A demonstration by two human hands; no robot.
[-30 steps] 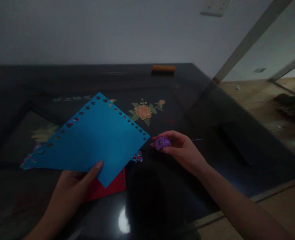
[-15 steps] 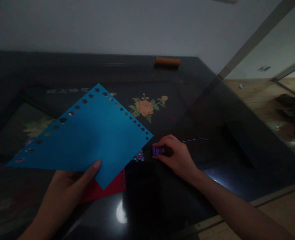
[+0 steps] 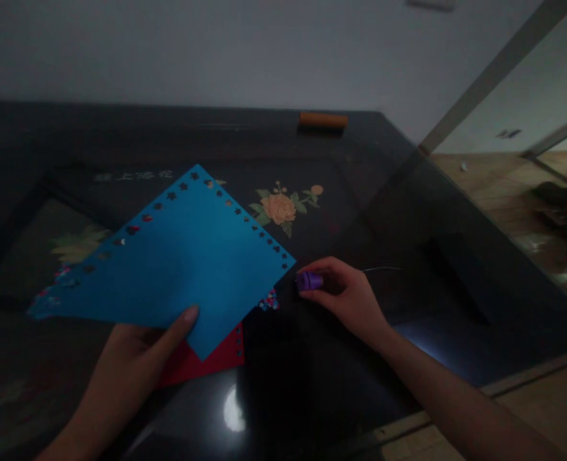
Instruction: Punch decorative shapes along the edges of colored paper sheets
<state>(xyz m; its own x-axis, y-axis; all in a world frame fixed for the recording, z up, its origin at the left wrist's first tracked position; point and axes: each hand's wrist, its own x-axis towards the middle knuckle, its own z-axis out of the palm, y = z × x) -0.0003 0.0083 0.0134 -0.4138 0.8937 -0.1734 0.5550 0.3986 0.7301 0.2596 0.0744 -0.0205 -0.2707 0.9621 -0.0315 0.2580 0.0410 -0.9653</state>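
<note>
Pinching a blue sheet [image 3: 182, 269] near its lower corner, the left hand [image 3: 144, 355] has its thumb on top and its other fingers underneath, closed narrow on the paper. 2 edges of the sheet carry rows of small cut-out shapes, and its right corner points toward the right hand [image 3: 343, 291]. That hand grips a small purple tool [image 3: 310, 281] between thumb and fingertips, just beside the corner, above the dark glossy table [image 3: 384, 211]. Under the blue sheet lies a red sheet [image 3: 209, 356], partly hidden, with holes along its right edge. Tiny colored paper bits [image 3: 269, 299] sit between the blue sheet and the purple tool. Farther back are a printed flower [image 3: 278, 209] and, near the wall, 1 orange-brown roll [image 3: 322, 120]. A thin pale line [image 3: 382, 268] shows right of the right hand; I cannot tell what it is.
</note>
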